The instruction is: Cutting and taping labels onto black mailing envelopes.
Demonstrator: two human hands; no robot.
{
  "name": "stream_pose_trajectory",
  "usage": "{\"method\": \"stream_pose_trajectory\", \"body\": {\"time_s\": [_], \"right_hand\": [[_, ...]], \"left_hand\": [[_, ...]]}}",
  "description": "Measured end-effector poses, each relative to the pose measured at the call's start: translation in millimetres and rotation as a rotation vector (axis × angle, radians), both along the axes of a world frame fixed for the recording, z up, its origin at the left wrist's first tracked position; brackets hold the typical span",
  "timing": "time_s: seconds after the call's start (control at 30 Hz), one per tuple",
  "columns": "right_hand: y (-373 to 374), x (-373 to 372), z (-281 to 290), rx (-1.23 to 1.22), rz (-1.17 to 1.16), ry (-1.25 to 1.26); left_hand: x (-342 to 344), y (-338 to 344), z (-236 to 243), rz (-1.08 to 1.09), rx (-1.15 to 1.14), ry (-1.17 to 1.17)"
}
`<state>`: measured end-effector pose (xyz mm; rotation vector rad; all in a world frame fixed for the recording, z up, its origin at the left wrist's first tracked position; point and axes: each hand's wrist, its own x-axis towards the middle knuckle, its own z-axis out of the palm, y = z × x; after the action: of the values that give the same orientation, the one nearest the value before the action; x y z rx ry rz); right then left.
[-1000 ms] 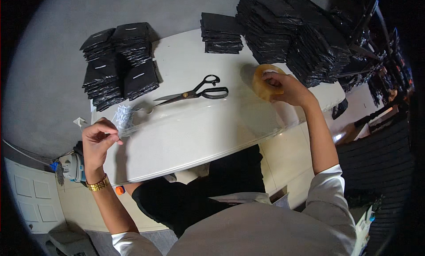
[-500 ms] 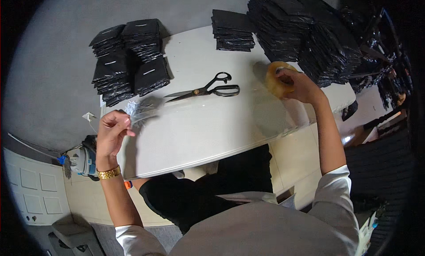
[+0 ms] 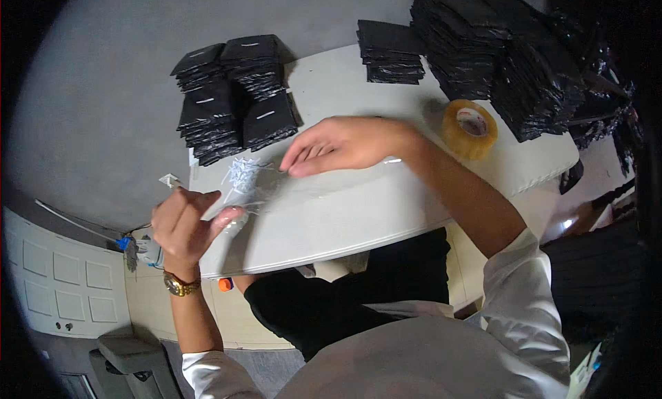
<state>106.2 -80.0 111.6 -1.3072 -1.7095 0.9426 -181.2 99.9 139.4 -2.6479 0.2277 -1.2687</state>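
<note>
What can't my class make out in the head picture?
All in the head view:
Table beneath the right hand: covered by that hand.
Clear film by the left hand: too transparent to trace its ends.
White bits: too small and tangled to count.
Large black stack: far side lost in shadow.

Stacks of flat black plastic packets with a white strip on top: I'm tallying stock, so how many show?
4, grouped at the left of the white tabletop: a back-left stack, a back-right stack, a front-left stack and a front-right stack. Others could be hidden.
</note>
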Motion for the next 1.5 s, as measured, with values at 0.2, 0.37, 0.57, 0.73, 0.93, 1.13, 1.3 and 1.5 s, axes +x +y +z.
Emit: {"method": "stream_pose_trajectory", "body": {"time_s": [0.2, 0.37, 0.57, 0.73, 0.93, 1.13, 1.3, 1.5], "right_hand": [[43.2, -40.1, 16.8, -0.24, 0.185, -0.013], [45.6, -32.5, 22.9, -0.196, 0.127, -0.087], [47.3, -43.5, 29.2, -0.336, 0.056, -0.206], [48.6, -39.0, 21.6, -0.271, -0.035, -0.158], [53.2, -45.0, 18.1, -0.223, -0.036, -0.12], [45.2, -40.9, 7.9, -0.218, -0.054, -0.052], [25.3, 0.9, -4.5, -0.309, -0.118, -0.252], [-38.0, 41.9, -14.9, -0.213, -0.41, -0.41]], "left_hand": [[-1.8, 4.2, 5.3, -0.02, 0.114, -0.034], [0.8, 14.8, 3.2, 0.022, 0.135, 0.057], [3.3, 27.6, 14.1, 0.109, 0.081, 0.284], [-12.1, 37.0, 6.1, 0.2, -0.605, 0.337], [-6.0, 3.9, -49.6, -0.185, -1.35, 0.207], [-10.3, -1.9, -48.8, -0.026, -1.387, 0.119], [-22.9, -10.2, -34.7, -0.062, -1.462, -0.015], [-20.3, -12.9, -40.7, -0.031, -1.327, -0.004]]}}
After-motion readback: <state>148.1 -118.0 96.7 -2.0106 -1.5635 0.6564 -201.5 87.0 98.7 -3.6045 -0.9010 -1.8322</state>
